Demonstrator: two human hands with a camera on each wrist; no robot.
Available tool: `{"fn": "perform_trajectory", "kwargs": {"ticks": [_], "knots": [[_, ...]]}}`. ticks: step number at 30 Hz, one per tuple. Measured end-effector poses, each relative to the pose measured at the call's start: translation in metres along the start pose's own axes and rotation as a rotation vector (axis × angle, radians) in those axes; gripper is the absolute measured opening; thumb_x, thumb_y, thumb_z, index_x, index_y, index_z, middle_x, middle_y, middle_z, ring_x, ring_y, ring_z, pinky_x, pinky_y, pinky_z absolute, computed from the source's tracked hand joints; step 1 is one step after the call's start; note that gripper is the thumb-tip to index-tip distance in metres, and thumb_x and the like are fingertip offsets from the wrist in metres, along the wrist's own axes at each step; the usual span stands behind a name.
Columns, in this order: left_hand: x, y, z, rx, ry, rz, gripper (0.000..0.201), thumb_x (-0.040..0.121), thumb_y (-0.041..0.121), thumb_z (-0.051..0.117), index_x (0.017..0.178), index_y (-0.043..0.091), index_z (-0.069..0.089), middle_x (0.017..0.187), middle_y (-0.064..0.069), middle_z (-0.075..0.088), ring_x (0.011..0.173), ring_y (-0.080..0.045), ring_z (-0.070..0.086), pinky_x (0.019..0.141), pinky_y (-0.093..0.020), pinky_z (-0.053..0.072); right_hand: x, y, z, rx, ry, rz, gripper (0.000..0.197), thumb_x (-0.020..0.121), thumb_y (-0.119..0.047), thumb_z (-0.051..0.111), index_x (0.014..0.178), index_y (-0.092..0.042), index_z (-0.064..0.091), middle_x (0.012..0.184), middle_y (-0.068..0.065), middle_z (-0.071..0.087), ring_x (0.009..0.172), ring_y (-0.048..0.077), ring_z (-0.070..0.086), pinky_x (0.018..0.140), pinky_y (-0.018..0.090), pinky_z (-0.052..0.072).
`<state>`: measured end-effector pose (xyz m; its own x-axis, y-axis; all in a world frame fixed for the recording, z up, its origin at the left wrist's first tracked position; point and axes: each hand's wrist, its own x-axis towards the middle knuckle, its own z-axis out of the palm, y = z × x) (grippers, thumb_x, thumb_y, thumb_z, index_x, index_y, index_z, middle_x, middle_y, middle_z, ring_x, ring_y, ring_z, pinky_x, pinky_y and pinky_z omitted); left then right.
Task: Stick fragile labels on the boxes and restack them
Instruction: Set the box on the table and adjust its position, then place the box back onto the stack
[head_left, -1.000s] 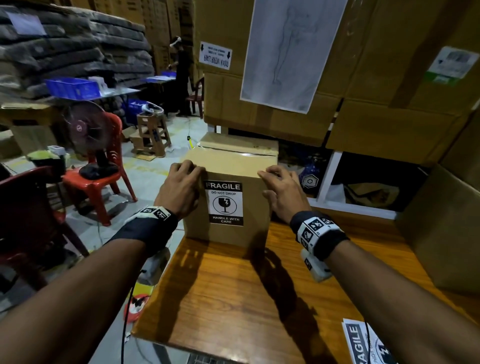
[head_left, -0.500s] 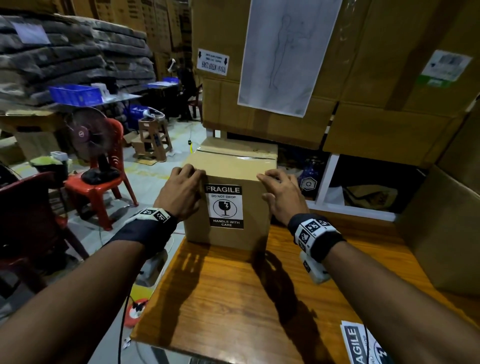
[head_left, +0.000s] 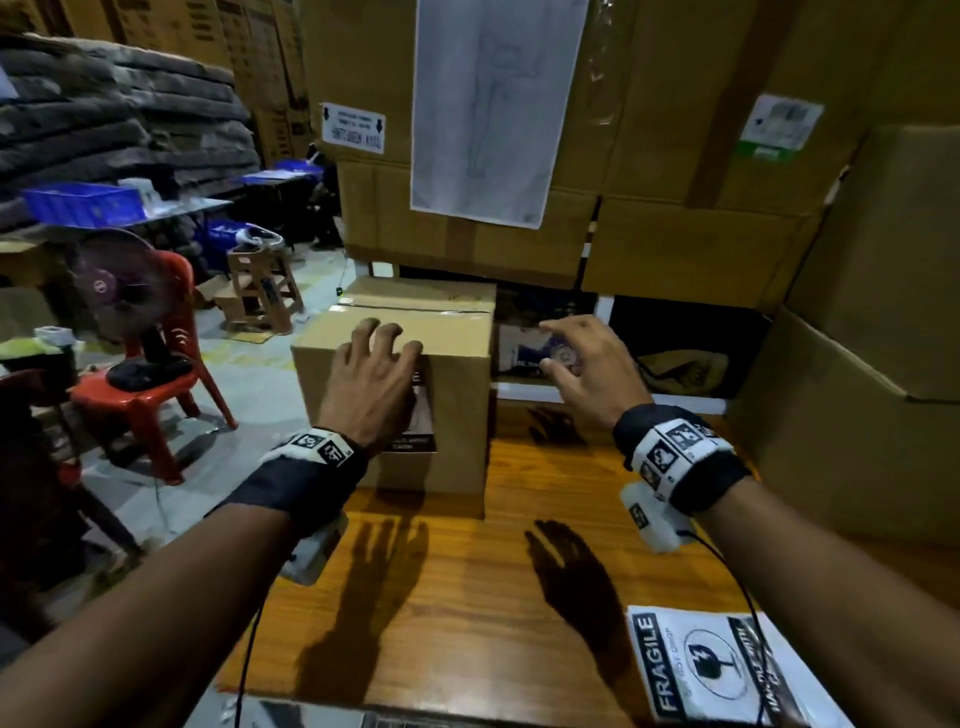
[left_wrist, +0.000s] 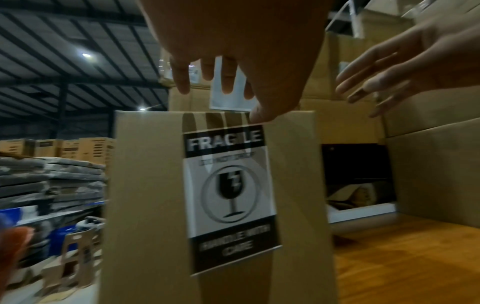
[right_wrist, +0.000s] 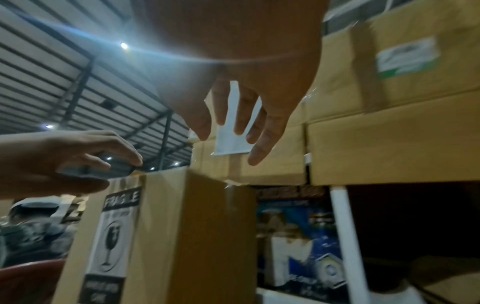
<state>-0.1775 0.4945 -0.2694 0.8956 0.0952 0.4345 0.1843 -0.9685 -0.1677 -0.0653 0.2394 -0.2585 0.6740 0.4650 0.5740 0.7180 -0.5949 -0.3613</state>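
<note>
A brown cardboard box (head_left: 462, 415) stands upright at the far left of the wooden table (head_left: 467, 571). A black-and-white fragile label (left_wrist: 228, 193) is stuck on its near face. My left hand (head_left: 374, 374) lies over the top front edge with fingers spread, and it hides most of the label (head_left: 421, 431) in the head view. Its thumb touches the edge just above the label. My right hand (head_left: 582, 364) hovers to the right of the box with fingers spread, holding nothing. A sheet of fragile labels (head_left: 711, 670) lies at the table's near right.
Big cartons (head_left: 701, 156) are stacked behind the table, and more (head_left: 857, 389) stand on its right side. A dark opening (head_left: 675, 353) under the stack holds small goods. Left of the table's edge, a red plastic chair (head_left: 140, 395) carries a fan.
Both hands held the box's upper corners before. The right hand has come off and moved right. The left hand has slid to the middle of the top front edge, over the label.
</note>
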Motion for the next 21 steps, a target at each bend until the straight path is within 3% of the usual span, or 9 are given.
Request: {"fn": "perform_trajectory", "kwargs": {"ticks": [5,11,16,21], "knots": [[0.009,0.088,-0.016,-0.109,-0.014,0.177,0.065,0.087,0.038,0.068,0.142,0.018,0.04,0.15,-0.016,0.035,0.143,-0.037,0.022,0.108,-0.054,0.037,-0.035,0.036,-0.062,-0.016,0.075,0.026,0.032,0.092,-0.02,0.067,0.123,-0.015,0.065,0.117,0.005,0.062,0.105,0.021,0.058,0.093,0.04,0.05],[0.027,0.196,-0.056,-0.25,0.06,0.306,0.059,0.093,0.041,0.059,0.143,0.021,0.037,0.146,-0.011,0.036,0.137,-0.033,0.027,0.102,-0.051,0.043,-0.082,0.082,-0.147,-0.086,0.193,0.045,0.021,0.09,-0.013,0.068,0.111,-0.011,0.071,0.104,0.008,0.07,0.094,0.023,0.065,0.083,0.041,0.054],[0.049,0.288,-0.106,-0.337,0.138,0.398,0.063,0.093,0.044,0.058,0.147,0.02,0.034,0.15,-0.011,0.032,0.139,-0.033,0.026,0.105,-0.052,0.041,-0.115,0.115,-0.236,-0.115,0.31,0.038,0.019,0.091,-0.011,0.068,0.11,-0.009,0.071,0.102,0.005,0.069,0.086,0.015,0.064,0.076,0.03,0.057],[0.079,0.379,-0.157,-0.37,0.198,0.461,0.068,0.093,0.047,0.059,0.149,0.021,0.03,0.152,-0.011,0.028,0.137,-0.035,0.027,0.102,-0.055,0.044,-0.134,0.159,-0.322,-0.218,0.393,0.081,0.025,0.089,-0.012,0.068,0.114,-0.01,0.069,0.103,0.006,0.066,0.086,0.017,0.062,0.079,0.037,0.056]]}}
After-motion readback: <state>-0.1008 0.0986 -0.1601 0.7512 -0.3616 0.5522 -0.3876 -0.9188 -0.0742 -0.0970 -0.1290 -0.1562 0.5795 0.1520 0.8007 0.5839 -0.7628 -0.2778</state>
